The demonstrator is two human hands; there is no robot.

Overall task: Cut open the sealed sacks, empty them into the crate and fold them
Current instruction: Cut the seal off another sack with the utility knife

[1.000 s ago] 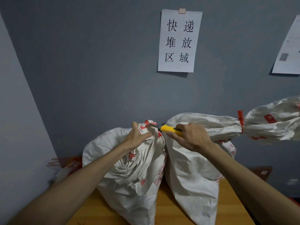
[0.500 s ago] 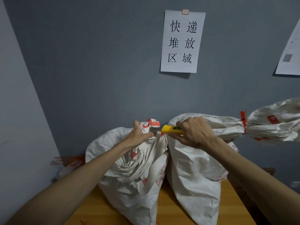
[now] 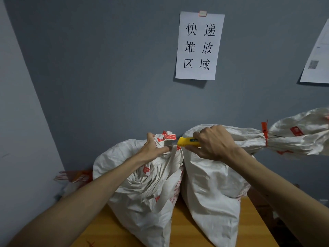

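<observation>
A printed sign (image 3: 199,46) is being held to the grey wall (image 3: 106,68) by tape (image 3: 202,13). A second sheet (image 3: 317,56) is being cropped by the right edge. A wooden table (image 3: 185,232) is being shown below.

- This is a courier parcel depot or sorting room. The printed paper sign (image 3: 199,46) taped to the grey wall (image 3: 106,68) reads 快递堆放区域, meaning an express-parcel stacking area.
- Below the sign, bulging white woven sacks (image 3: 142,193) with red printing stand on a wooden surface (image 3: 178,229).
- To the lower right of the sign, another sack (image 3: 299,136) has its neck cinched by a red seal tie (image 3: 264,132).
- Right of the sign is a second sheet (image 3: 316,57) on the wall, with a blurred QR-like square.
</observation>
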